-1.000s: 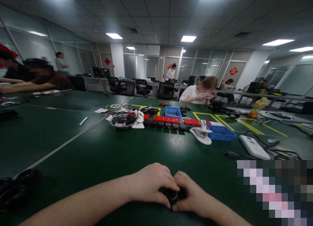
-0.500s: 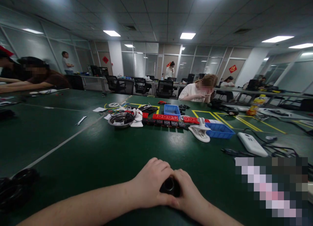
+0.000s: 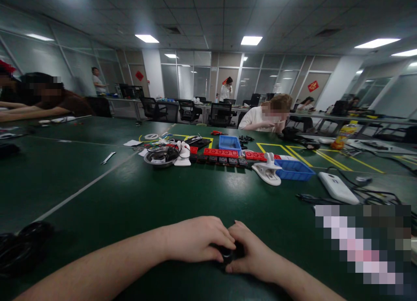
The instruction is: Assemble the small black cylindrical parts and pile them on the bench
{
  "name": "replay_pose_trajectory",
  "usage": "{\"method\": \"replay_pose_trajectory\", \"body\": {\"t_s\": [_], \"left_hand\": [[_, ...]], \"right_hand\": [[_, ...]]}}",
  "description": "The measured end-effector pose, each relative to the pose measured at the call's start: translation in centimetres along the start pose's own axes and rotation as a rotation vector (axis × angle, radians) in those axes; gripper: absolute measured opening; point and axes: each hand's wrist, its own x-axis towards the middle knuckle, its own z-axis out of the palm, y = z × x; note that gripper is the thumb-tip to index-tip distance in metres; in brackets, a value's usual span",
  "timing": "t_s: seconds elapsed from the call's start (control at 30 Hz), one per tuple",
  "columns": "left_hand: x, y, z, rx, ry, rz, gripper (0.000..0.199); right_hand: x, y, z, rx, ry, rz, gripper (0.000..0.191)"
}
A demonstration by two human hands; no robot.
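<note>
Near the table's front edge, both hands close around a small dark object with a rounded, shiny black part (image 3: 227, 254). Its kind cannot be made out, as fingers cover most of it. My left hand (image 3: 204, 240) grips it from the left, thumb and fingertips curled over the top. From the right, my right hand (image 3: 250, 254) curves round its other side, with the thumb low in front and the fingers bent behind. Under both hands lies the dark green tabletop (image 3: 182, 196).
Ahead stand a row of red and black socket blocks (image 3: 221, 152), a metal bowl (image 3: 160, 164) with cables, white clips (image 3: 269, 173) and blue bins (image 3: 295, 170). A power bank (image 3: 339, 188) and cables lie right, a black cable coil (image 3: 24, 246) left. A person (image 3: 257, 118) sits opposite.
My left hand has lowered and its fingers now reach over the object's top, covering the round opening seen before. My right hand has loosened slightly, its thumb now apart from the left hand.
</note>
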Motion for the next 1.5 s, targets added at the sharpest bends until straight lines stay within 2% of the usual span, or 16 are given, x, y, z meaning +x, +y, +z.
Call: {"method": "replay_pose_trajectory", "body": {"t_s": [0.13, 0.33, 0.43, 0.5, 0.6, 0.73, 0.87, 1.03, 1.13, 1.23, 1.33, 1.43, 1.5], "left_hand": [[-0.1, 0.3, 0.7, 0.102, 0.086, -0.148, 0.03], [0.8, 0.6, 2.9, 0.204, 0.221, -0.462, 0.042], [1.0, 0.8, 3.2, 0.287, 0.251, -0.528, 0.044], [0.7, 0.8, 2.7, 0.255, 0.276, -0.484, 0.048], [-0.2, 0.7, 1.3, 0.122, 0.285, -0.292, 0.045], [-1.0, 0.5, -0.1, -0.007, 0.169, -0.061, 0.027], [-0.8, 0.3, -0.4, -0.046, 0.047, -0.003, 0.035], [-0.2, 0.1, -0.3, -0.031, 0.001, 0.061, 0.032], [-0.2, 0.1, -0.4, -0.019, -0.01, 0.062, 0.032], [-0.5, 0.3, -0.1, 0.022, 0.009, -0.03, 0.033], [-0.5, 0.6, 0.6, 0.061, 0.082, -0.222, 0.034], [-0.2, 0.9, 1.8, 0.133, 0.167, -0.417, 0.039], [0.2, 1.1, 2.6, 0.221, 0.21, -0.48, 0.04]], "right_hand": [[0.0, 0.0, 1.0, -0.044, 0.09, 0.062, 0.038], [0.0, -0.7, 2.4, -0.195, 0.221, 0.132, 0.033], [0.0, -1.2, 2.5, -0.271, 0.237, 0.175, 0.032], [-0.1, -1.2, 2.4, -0.272, 0.228, 0.171, 0.03], [-0.3, -0.9, 2.0, -0.183, 0.184, 0.085, 0.028], [-0.5, -0.4, 0.9, -0.048, 0.086, -0.036, 0.038], [-0.5, -0.3, 0.2, 0.006, 0.014, -0.061, 0.032], [-0.1, 0.1, 0.4, 0.063, -0.036, -0.07, 0.035], [0.1, 0.0, 0.5, 0.079, -0.062, -0.012, 0.032], [0.1, -0.4, 0.6, 0.103, -0.034, 0.096, 0.036], [0.1, -0.9, 1.1, 0.116, 0.032, 0.185, 0.039], [-0.1, -1.1, 1.8, 0.08, 0.097, 0.206, 0.036], [-0.2, -1.2, 2.2, 0.031, 0.14, 0.194, 0.033]]}}
